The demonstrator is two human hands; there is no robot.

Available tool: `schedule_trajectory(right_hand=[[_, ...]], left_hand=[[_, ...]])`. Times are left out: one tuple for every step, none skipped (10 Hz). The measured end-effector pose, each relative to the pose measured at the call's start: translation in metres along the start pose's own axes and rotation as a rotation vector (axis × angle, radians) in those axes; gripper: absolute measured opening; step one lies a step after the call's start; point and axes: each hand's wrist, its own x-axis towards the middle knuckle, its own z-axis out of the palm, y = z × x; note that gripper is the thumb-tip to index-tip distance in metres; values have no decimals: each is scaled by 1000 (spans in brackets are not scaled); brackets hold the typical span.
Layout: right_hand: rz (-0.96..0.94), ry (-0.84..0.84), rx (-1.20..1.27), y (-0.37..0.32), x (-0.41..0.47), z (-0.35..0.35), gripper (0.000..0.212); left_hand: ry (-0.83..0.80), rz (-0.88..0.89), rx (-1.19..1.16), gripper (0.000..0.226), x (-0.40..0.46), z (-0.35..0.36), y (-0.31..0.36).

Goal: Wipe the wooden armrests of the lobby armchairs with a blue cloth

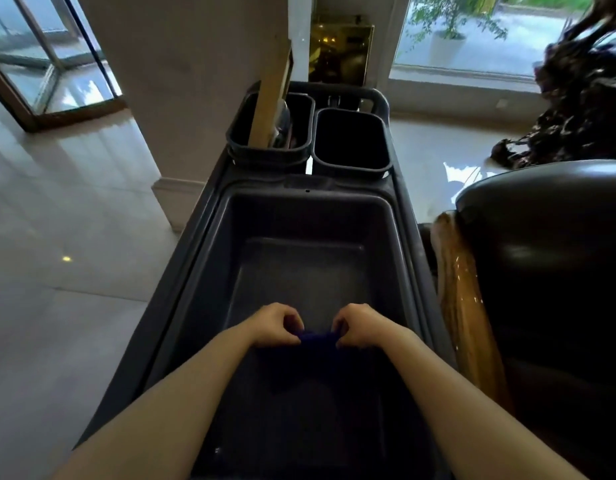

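A dark blue cloth (pixel 318 341) hangs over the deep grey bin (pixel 209 271) of a cleaning cart, stretched between both hands. My left hand (pixel 277 323) pinches its upper left edge and my right hand (pixel 360 325) pinches its upper right edge. Most of the cloth drops into the bin's shadow below my hands. To the right stands a dark leather armchair (pixel 548 254), whose glossy wooden armrest (pixel 464 299) runs alongside the cart, apart from both hands.
Two small dark buckets stand at the cart's far end: the left bucket (pixel 237 140) holds a wooden handle (pixel 270 98), the right bucket (pixel 351 168) looks empty. A beige pillar (pixel 182 81) rises on the left beside pale glossy floor (pixel 57 220). Dark decorative foliage (pixel 583 98) stands at far right.
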Motion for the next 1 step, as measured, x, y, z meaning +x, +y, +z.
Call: schedule_trajectory(right_hand=[[-1, 97, -16, -10, -8, -23, 21]], left_hand=[[63, 35, 8, 21, -4, -26, 12]])
